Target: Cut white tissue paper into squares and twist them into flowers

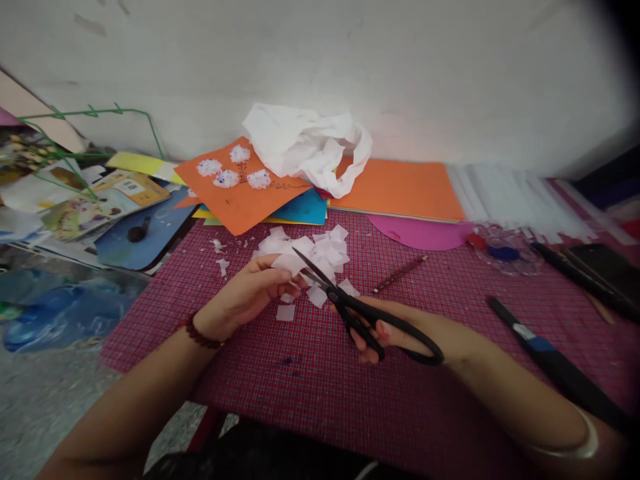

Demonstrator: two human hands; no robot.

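My left hand [255, 290] pinches a small piece of white paper [286, 263] between thumb and fingers. Wrapped around the black handles of a pair of scissors [357, 310], my right hand [383, 327] holds them with the blades parted and pointing up to the left. The blades are at the right edge of the held paper. Beneath and behind both hands lies a loose pile of white paper squares [327, 253], with single squares spread toward me. A dark pencil [400, 273] rests on the checked tablecloth [300, 373] right of the pile.
Crumpled white paper [300, 140] lies on orange sheets [400, 190] by the wall. An orange card [225, 207] with white flower shapes leans left of it. A pink sheet [425, 233], white strips [515, 203] and a black-and-blue tool [545, 347] lie at right. Magazines [110, 200] cover the left.
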